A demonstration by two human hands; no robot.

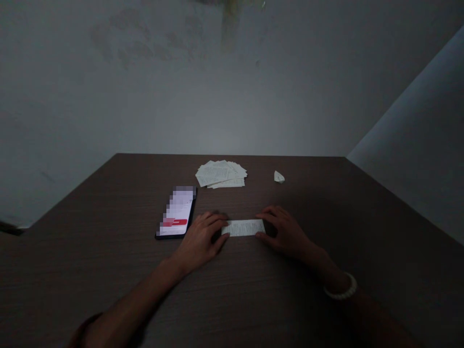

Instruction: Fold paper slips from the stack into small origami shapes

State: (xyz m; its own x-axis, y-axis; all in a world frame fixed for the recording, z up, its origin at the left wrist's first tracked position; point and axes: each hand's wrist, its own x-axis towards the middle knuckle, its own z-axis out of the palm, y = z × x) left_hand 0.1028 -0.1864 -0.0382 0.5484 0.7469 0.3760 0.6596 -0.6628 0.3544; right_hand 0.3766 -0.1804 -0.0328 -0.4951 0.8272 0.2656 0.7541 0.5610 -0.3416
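A narrow strip of printed paper [243, 228] lies crosswise on the brown table in front of me. At its left end is my left hand [205, 239], its thumb at the lower corner and its fingertips at the upper one. My right hand [284, 231] spans the strip's right end in the same way, thumb below and index finger above. Between the two hands the lines of small print face up. A pale bracelet circles my right wrist.
A phone [176, 212] with a lit screen lies just left of my left hand. Farther back sits a fanned pile of printed papers [221, 174]. A small crumpled paper piece [279, 177] is right of it. The table [108, 203] meets a stained wall [232, 106] behind.
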